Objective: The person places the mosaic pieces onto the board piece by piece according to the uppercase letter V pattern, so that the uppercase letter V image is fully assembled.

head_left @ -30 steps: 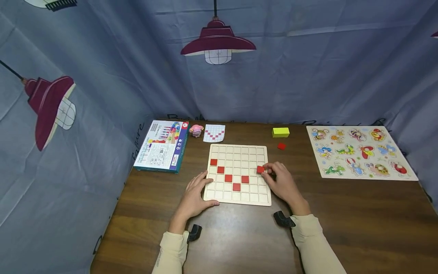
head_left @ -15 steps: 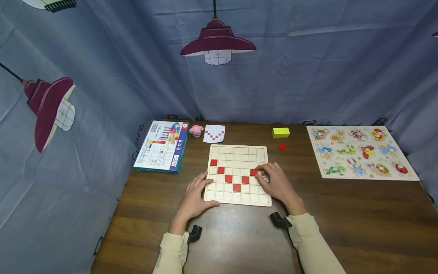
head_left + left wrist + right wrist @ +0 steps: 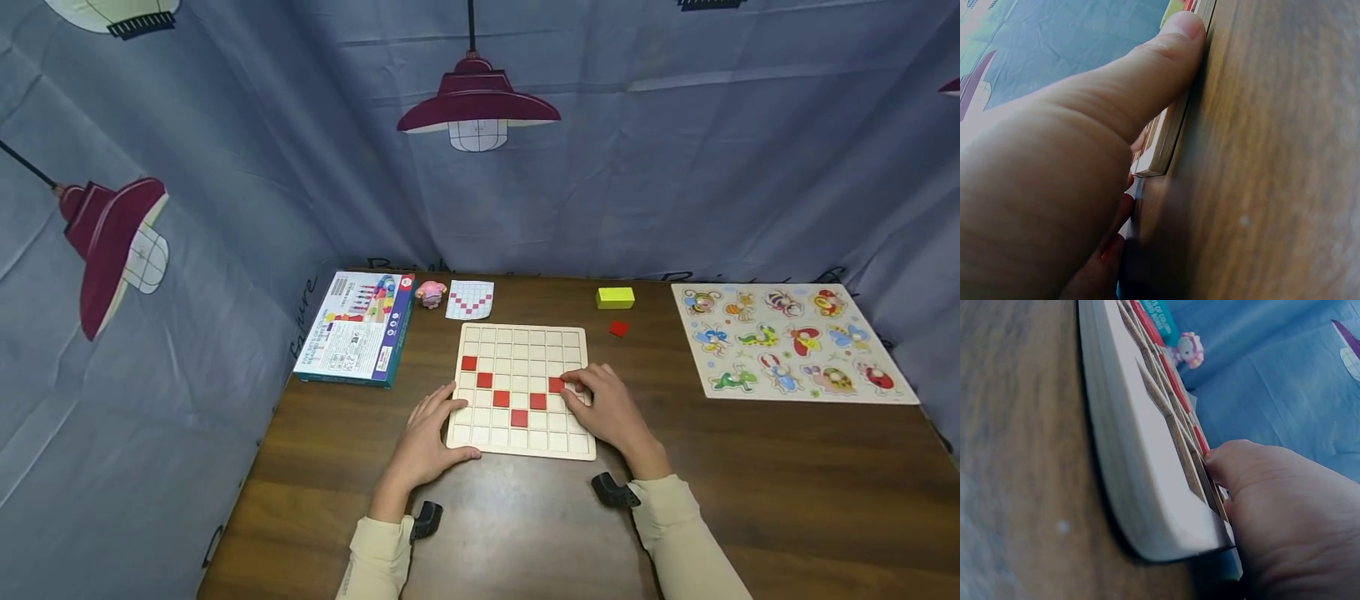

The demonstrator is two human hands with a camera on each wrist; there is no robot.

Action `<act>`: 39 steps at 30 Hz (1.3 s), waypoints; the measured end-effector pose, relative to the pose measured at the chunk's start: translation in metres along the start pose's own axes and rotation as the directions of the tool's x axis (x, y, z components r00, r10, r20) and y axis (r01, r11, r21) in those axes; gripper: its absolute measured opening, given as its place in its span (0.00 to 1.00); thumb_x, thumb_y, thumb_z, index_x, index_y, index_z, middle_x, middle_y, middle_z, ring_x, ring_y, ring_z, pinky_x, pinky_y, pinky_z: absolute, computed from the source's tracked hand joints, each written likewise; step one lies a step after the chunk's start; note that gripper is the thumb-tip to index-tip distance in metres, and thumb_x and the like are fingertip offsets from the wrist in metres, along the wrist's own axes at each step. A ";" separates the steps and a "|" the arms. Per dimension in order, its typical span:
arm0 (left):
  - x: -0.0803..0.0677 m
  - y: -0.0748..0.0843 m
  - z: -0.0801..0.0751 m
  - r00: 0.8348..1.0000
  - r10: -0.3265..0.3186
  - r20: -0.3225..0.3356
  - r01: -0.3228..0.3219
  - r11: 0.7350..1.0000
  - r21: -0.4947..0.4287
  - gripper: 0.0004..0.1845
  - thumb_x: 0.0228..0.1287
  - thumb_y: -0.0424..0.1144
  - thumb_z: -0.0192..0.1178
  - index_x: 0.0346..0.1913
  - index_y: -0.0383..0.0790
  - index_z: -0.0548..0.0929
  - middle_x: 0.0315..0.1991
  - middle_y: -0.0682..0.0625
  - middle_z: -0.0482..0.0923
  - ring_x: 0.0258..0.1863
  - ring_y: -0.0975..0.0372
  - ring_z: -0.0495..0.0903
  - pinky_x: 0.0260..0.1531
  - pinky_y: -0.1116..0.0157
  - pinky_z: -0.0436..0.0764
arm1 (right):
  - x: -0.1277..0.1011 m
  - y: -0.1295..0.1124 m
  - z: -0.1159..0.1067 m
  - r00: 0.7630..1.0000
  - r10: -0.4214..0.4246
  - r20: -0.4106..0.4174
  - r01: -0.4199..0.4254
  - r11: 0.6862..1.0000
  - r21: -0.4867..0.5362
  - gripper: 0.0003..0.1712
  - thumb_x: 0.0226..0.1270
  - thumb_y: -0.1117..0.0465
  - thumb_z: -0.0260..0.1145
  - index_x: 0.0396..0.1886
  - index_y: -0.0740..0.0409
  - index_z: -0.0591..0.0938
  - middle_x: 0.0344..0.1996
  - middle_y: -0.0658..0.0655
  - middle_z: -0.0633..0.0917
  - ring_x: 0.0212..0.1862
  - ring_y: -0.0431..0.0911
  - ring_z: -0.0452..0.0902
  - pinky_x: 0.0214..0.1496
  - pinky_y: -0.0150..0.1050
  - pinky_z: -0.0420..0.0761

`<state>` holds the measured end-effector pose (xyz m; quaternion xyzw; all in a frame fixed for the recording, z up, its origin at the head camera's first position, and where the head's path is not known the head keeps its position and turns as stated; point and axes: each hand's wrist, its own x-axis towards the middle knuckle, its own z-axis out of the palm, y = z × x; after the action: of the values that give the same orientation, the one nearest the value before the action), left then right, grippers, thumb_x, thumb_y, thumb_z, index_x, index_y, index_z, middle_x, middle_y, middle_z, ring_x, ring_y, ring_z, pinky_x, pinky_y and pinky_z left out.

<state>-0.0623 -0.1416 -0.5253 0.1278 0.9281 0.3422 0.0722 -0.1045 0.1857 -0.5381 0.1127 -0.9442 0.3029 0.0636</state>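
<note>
A pale wooden grid board (image 3: 501,437) lies on the table, with several red square tiles (image 3: 519,418) set in its cells in a V-like line. At the top of the line's right arm, my right hand (image 3: 611,408) has thumb and index finger at a red tile (image 3: 556,385), pinching its right side. In the right wrist view, the thumb (image 3: 1235,459) reaches over the board's rim to the red tiles. My left hand (image 3: 427,437) rests around the board's near-left corner, fingers along the left edge. Its thumb (image 3: 1160,59) lies straight along the near edge.
Behind the board lie a pattern card (image 3: 470,300), a small pink figure (image 3: 431,293) and a boxed set (image 3: 356,329). A yellow-green block (image 3: 615,297) and a loose red tile (image 3: 618,328) sit back right. An insect picture board (image 3: 795,342) lies far right.
My right hand has moved left over the board, carrying the red tile from the right-hand columns one column inward; over the last half second it stays there. The left hand has kept its place.
</note>
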 end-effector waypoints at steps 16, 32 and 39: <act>-0.002 -0.002 0.001 1.000 0.003 -0.002 -0.003 1.000 0.019 0.45 0.46 0.59 0.80 0.67 0.47 0.77 0.81 0.50 0.58 0.81 0.51 0.55 0.80 0.44 0.54 | 0.002 0.040 -0.017 0.970 0.126 -0.210 -0.110 0.990 0.086 0.15 0.67 0.60 0.72 0.50 0.62 0.85 0.37 0.59 0.82 0.40 0.50 0.76 0.43 0.46 0.75; -0.001 -0.001 0.002 1.000 0.005 -0.002 -0.005 1.000 0.006 0.44 0.46 0.59 0.80 0.67 0.46 0.77 0.81 0.50 0.59 0.81 0.50 0.55 0.80 0.43 0.54 | 0.052 0.079 -0.041 0.942 0.284 -0.177 -0.285 0.958 0.020 0.27 0.72 0.55 0.69 0.62 0.68 0.79 0.45 0.67 0.80 0.51 0.62 0.73 0.59 0.60 0.72; -0.002 -0.002 0.002 1.000 -0.001 0.008 0.001 1.000 0.013 0.44 0.46 0.59 0.80 0.67 0.47 0.77 0.81 0.51 0.58 0.81 0.51 0.55 0.80 0.45 0.53 | 0.057 0.085 -0.040 0.954 0.260 -0.153 -0.266 0.964 -0.020 0.20 0.74 0.56 0.66 0.55 0.69 0.81 0.43 0.67 0.79 0.49 0.63 0.73 0.56 0.60 0.72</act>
<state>-0.0607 -0.1420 -0.5280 0.1292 0.9301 0.3357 0.0750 -0.1787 0.2666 -0.5430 -0.0380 -0.9493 0.2971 0.0952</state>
